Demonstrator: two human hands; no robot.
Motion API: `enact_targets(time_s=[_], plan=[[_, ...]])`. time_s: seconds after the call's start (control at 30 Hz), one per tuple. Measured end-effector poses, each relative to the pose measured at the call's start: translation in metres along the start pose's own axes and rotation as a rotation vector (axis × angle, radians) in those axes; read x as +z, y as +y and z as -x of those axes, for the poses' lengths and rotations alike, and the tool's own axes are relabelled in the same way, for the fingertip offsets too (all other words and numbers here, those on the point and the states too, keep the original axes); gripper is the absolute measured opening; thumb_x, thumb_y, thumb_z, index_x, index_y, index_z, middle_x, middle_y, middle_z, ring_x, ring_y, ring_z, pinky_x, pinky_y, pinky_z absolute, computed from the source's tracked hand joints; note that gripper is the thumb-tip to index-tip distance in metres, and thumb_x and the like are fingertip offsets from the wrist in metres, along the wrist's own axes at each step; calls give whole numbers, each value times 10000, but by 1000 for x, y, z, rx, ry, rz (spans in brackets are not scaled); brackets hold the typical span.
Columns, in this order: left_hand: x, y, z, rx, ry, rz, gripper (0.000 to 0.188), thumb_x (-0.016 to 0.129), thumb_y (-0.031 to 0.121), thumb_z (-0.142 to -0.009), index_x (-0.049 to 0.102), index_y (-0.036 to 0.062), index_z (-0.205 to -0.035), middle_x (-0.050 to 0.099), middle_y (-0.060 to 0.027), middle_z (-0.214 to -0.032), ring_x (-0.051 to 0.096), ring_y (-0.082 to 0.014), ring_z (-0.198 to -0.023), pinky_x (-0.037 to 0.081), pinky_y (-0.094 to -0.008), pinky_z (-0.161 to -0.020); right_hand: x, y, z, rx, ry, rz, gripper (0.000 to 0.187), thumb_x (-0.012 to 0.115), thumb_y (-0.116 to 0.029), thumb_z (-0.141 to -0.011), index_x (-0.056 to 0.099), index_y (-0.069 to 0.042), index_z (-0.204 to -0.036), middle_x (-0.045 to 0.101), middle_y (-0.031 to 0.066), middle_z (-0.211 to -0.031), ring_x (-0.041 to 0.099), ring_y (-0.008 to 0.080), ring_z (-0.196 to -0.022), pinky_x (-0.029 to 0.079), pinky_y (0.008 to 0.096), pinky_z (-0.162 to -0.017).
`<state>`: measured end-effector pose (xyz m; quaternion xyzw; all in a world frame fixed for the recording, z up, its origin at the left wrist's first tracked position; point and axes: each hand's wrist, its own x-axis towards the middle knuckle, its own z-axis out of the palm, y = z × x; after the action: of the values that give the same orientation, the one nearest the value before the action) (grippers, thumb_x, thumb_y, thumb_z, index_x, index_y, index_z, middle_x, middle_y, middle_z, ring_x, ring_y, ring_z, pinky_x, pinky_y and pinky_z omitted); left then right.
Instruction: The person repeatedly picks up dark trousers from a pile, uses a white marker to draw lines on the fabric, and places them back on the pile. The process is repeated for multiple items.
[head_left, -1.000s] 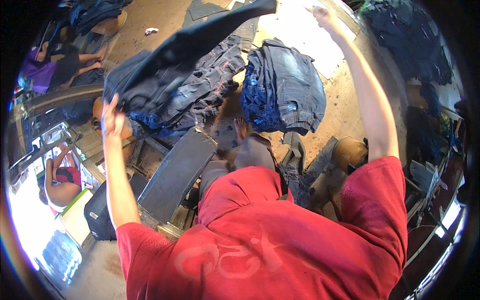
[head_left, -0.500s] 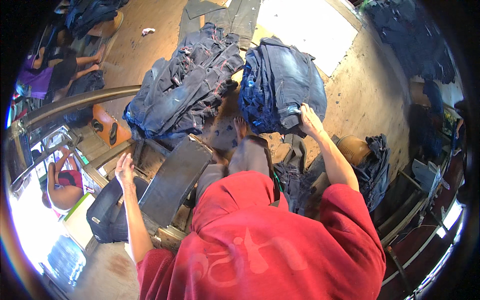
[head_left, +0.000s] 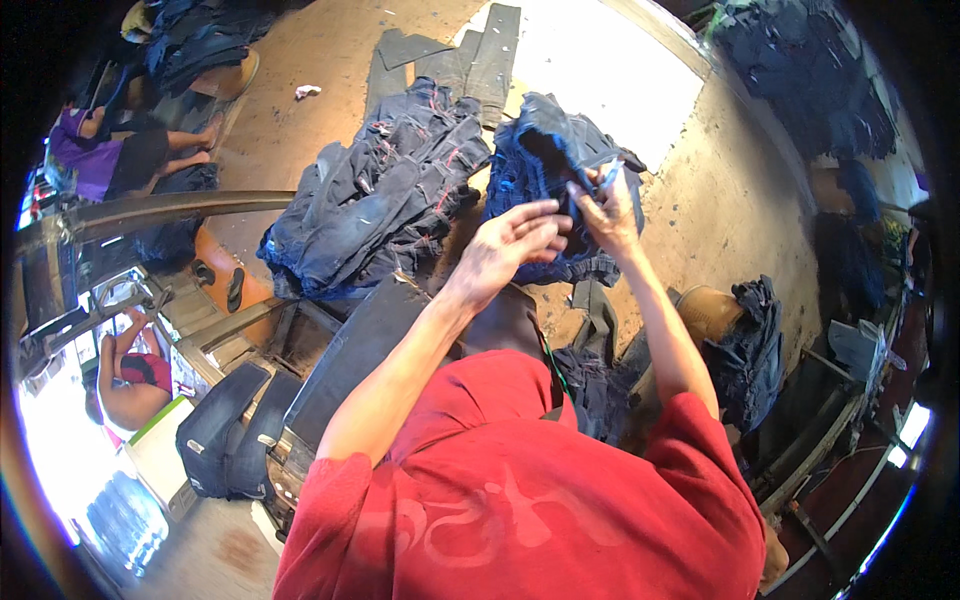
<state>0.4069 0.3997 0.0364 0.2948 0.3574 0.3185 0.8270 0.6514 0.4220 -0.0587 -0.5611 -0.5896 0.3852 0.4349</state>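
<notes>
Hands meet up around twelve o'clock of the red-shirted person, both arms stretched forward and bent at the elbow over a dark blue denim garment [head_left: 560, 170]. The left hand [head_left: 510, 245] lies half open, fingers [head_left: 540, 215] slightly curled and reaching toward the right, touching the cloth's lower edge. The right hand [head_left: 605, 205] is raised, thumb and fingertips pinching a small pale tag [head_left: 608, 178] at the garment's upper fold. That garment sits bunched on the pale work surface [head_left: 640, 95], just beside a bigger heap of dark jeans [head_left: 375, 205] at about ten o'clock from the hands. At five o'clock another clump of denim [head_left: 750, 345] hangs over a tan rounded object. Further jeans [head_left: 225, 430] lie folded at eight o'clock, low on the left. A scrap of white paper [head_left: 307, 91] lies on the brown floor at eleven o'clock, far from the hands.
</notes>
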Motion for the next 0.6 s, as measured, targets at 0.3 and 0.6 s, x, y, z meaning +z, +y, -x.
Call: enact_targets(time_s=[0.3, 0.6], plan=[[-80, -28, -8, -66, 234, 710, 490, 495, 356, -1015, 662, 54, -1363, 703, -127, -1391, 637, -308, -1298, 434, -498, -1181, 130, -77, 20, -57, 137, 185, 386, 796, 2, -822, 608, -22, -1158, 677, 177, -1037, 668, 393, -916, 555, 446, -838], [-175, -12, 21, 1, 367, 767, 487, 692, 268, -969, 617, -14, -1359, 697, -200, -1356, 645, -374, -1272, 439, -556, -1188, 216, -72, 71, -27, -99, 246, 618, 769, 57, -742, 532, -12, -1309, 604, 233, -1250, 614, 457, -1196, 532, 494, -999]])
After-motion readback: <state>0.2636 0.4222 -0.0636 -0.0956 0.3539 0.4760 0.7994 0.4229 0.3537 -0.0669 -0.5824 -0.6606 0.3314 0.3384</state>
